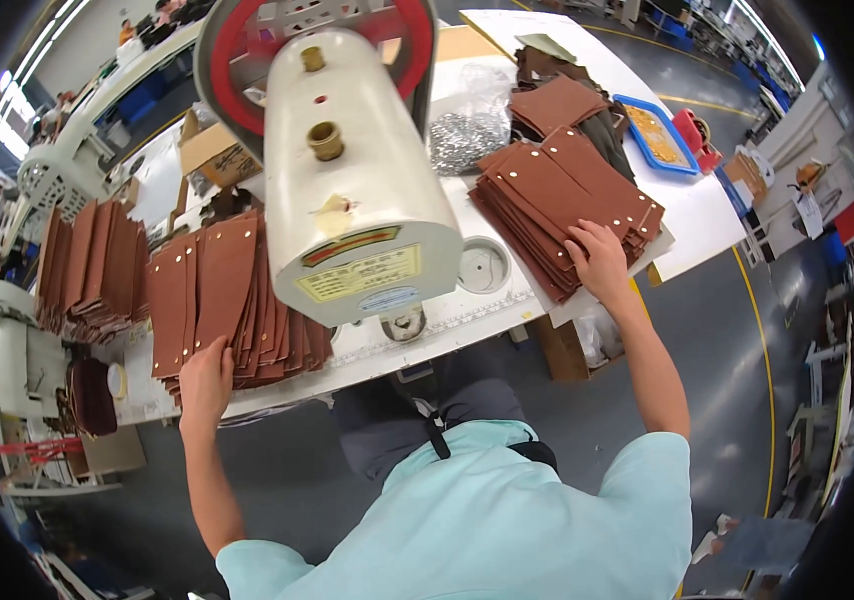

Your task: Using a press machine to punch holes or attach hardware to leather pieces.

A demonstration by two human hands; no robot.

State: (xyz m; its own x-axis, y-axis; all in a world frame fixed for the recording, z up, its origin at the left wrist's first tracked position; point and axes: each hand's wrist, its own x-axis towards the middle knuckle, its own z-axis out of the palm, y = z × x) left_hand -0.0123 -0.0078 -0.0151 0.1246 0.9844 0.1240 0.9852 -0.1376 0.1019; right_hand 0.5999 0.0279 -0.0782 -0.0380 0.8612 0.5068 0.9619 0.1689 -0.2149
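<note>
Brown left pile (232, 300) and right pile (555, 205) flank the machine (359, 190), probably for easy reach: right hand (595, 258) loosely spread on its pile, can't tell if left hand (207, 375) is pinching.

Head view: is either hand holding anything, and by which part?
Left hand touches the near edge of the left brown stack; right hand lies on the right brown stack. Whether either grips anything cannot be told.

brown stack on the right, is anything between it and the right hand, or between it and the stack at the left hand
Nothing visible separates the right hand from the right stack: the hand lies on it. Between it and the left stack, the white machine head stands in this view.
</note>
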